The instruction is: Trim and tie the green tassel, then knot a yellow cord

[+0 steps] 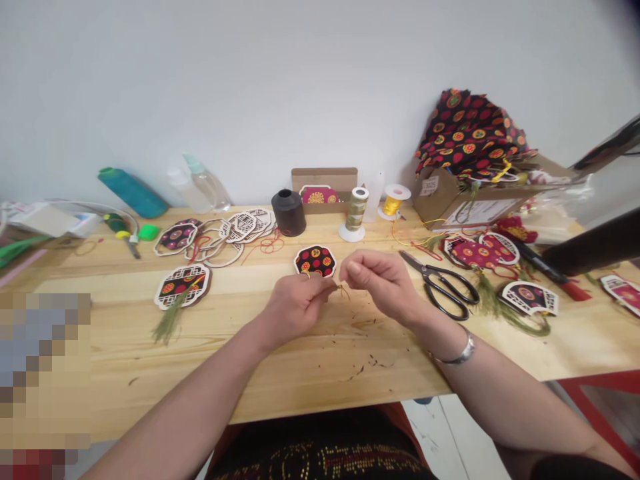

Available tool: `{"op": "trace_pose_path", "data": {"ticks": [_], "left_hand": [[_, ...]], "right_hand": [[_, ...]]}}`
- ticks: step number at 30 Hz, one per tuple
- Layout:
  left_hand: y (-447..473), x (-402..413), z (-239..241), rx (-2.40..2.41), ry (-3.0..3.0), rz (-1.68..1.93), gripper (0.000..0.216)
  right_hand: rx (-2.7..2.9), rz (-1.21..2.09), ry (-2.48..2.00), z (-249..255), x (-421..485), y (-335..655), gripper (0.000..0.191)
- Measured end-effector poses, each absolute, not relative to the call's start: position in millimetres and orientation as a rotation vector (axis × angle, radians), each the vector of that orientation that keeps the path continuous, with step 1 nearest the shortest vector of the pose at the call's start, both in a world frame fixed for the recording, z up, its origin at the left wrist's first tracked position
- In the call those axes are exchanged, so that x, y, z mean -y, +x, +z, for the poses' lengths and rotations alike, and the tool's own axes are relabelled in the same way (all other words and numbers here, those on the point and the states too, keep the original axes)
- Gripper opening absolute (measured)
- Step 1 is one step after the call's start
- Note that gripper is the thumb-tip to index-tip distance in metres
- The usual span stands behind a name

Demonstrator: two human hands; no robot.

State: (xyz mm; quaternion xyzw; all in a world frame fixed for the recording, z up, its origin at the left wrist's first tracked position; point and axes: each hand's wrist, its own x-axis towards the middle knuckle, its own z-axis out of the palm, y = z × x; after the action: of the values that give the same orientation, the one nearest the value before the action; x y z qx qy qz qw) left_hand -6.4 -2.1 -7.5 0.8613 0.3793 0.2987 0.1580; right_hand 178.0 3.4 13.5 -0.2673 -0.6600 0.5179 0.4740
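Observation:
My left hand (295,303) and my right hand (383,280) meet over the middle of the wooden table (310,360). Both are closed in a pinch on a thin yellow-green thread (343,289) stretched between them. Just behind the fingers lies a small ornament (315,261) with a white frame and black fabric with red and yellow dots. The thread seems to lead to it, though the join is hidden by my left fingers. A silver bangle (457,355) sits on my right wrist.
Black scissors (443,285) lie right of my right hand. More framed ornaments with green tassels (181,288) (527,298) lie on both sides. Thread spools (289,212) (356,212) (394,200), bottles (131,192) and a cardboard box of patterned fabric (470,180) stand at the back by the wall.

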Motion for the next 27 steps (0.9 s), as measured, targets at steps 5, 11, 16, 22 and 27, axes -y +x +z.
{"op": "trace_pose_path", "data": {"ticks": [5, 11, 16, 22, 27], "left_hand": [[-3, 7, -1, -0.874, 2.319, 0.73, 0.024], [-3, 9, 2, -0.875, 1.968, 0.92, 0.016], [-5, 5, 4, -1.031, 1.711, 1.061, 0.012], [-7, 1, 2, -1.196, 1.55, 1.162, 0.015], [-10, -4, -2, -1.253, 1.432, 1.252, 0.014]], "right_hand": [[1.245, 1.601, -0.535, 3, -18, 179, 0.022], [1.115, 1.742, -0.596, -6, -27, 178, 0.024], [1.081, 1.829, -0.744, -10, -26, 174, 0.026], [1.024, 1.918, -0.774, -9, -23, 171, 0.026], [1.144, 1.927, -0.714, -9, -21, 173, 0.024]]}}
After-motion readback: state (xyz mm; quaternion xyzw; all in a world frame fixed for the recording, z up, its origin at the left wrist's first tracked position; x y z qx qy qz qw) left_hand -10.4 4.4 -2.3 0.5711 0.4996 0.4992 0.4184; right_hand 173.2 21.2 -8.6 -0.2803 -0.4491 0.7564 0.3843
